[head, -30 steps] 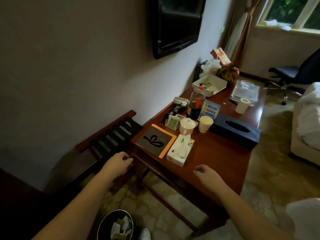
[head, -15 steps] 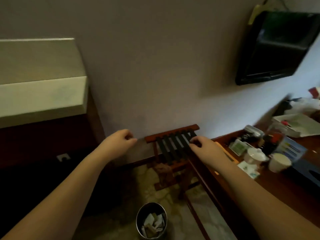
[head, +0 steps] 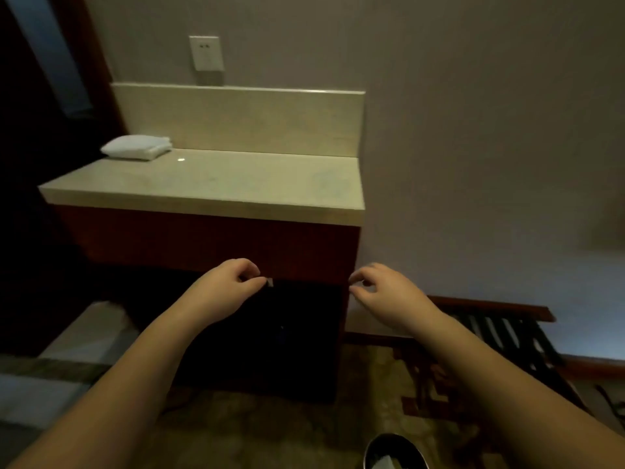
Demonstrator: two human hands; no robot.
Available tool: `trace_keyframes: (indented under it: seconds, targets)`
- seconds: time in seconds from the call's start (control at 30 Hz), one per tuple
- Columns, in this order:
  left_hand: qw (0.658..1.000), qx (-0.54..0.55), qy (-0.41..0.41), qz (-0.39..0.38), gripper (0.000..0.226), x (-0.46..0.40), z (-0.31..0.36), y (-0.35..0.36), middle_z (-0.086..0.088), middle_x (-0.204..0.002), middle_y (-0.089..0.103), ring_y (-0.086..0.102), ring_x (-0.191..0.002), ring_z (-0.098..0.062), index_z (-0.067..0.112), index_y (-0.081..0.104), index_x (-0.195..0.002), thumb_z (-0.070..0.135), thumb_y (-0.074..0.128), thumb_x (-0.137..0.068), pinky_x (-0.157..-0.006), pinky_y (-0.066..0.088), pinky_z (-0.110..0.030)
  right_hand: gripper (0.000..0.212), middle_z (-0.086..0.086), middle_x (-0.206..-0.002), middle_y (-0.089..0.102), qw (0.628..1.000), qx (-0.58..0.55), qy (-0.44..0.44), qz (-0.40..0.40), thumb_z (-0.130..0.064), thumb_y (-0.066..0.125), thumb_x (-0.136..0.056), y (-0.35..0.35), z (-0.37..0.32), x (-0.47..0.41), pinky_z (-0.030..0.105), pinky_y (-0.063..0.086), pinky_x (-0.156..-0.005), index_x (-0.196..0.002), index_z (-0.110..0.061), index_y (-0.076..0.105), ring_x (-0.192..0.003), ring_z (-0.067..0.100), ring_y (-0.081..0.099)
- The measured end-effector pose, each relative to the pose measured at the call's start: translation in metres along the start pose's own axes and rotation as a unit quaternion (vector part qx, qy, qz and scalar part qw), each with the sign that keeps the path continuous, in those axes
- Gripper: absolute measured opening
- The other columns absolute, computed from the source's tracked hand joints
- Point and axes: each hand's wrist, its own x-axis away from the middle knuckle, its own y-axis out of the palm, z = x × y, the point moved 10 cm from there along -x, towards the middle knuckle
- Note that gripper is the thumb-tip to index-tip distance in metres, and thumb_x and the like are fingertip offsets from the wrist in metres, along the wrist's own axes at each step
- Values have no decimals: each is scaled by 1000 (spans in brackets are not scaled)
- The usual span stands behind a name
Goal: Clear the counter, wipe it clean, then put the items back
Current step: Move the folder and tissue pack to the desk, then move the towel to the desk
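my left hand [head: 226, 292] and right hand [head: 385, 292] hang loosely curled, holding nothing, before the dark cabinet [head: 203, 242]. above it the counter [head: 236, 184] is pale glossy stone, a folded white cloth [head: 137, 147] at its back left corner

no readable text, labels or signs

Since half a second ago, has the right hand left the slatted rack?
Yes. The right hand is now off the rack, up and to its left, beside the cabinet.
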Motion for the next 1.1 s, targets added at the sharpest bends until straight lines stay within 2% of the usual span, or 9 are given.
trace_keyframes:
  seconds: [0.13, 0.27, 0.43, 0.53, 0.67, 0.77, 0.93, 1.1]
  targets:
    - [1000, 10, -17, 23, 30, -8, -68, -60, 10, -108, 56, 57, -90, -5, 24, 57, -123, 39, 53, -97, -64, 44, -19, 33, -8, -126, 52, 999, 1, -44, -23, -37, 49, -97, 35, -73, -54, 21, 42, -89, -126, -24, 57, -110, 9, 52]
    - [998, 8, -30, 58, 29, -26, -128, -120, 13, -102, 56, 56, -87, -3, 26, 60, -119, 41, 55, -95, -63, 42, -20, 32, -7, -125, 54, 997, 11, -72, -24, -37, 50, -96, 56, -139, -109, 24, 43, -94, -124, -24, 58, -113, 10, 52]
    - [992, -23, -42, 118, 20, -49, -173, -188, 18, -93, 54, 52, -81, 1, 29, 60, -109, 41, 56, -95, -61, 40, -19, 31, -8, -121, 56, 995, 29, -95, -7, -38, 52, -94, 67, -204, -169, 26, 43, -94, -120, -25, 60, -111, 11, 54]
    - [988, -33, -50, 143, 16, -62, -191, -222, 16, -95, 57, 55, -83, -1, 29, 61, -104, 40, 58, -93, -67, 45, -23, 29, -5, -118, 60, 993, 42, -108, 6, -38, 52, -93, 67, -236, -202, 30, 45, -93, -116, -24, 62, -108, 14, 56]
    - [979, -33, -66, 187, 15, -82, -213, -269, 7, -95, 64, 59, -85, -10, 24, 65, -97, 37, 60, -91, -77, 49, -30, 27, -1, -116, 63, 992, 41, -120, 15, -33, 52, -93, 57, -273, -248, 28, 45, -85, -114, -20, 64, -104, 17, 59]
    - [973, -41, -77, 214, 15, -102, -228, -301, 4, -96, 65, 59, -87, -14, 23, 66, -97, 35, 58, -92, -78, 48, -31, 28, -2, -118, 64, 991, 41, -121, 25, -32, 51, -94, 49, -293, -283, 25, 40, -80, -115, -20, 63, -105, 18, 58]
    - [962, -44, -98, 250, 16, -145, -254, -344, 4, -96, 64, 60, -88, -14, 21, 66, -98, 33, 57, -91, -79, 51, -32, 30, 2, -119, 65, 991, 41, -122, 19, -31, 49, -95, 41, -319, -349, 28, 43, -84, -118, -16, 63, -105, 20, 57]
    - [951, -58, -123, 277, 15, -197, -280, -378, 0, -89, 66, 61, -81, -15, 19, 65, -93, 32, 57, -92, -77, 53, -37, 31, 4, -115, 66, 991, 55, -124, 11, -33, 47, -95, 47, -337, -431, 27, 41, -75, -117, -18, 63, -91, 19, 54]
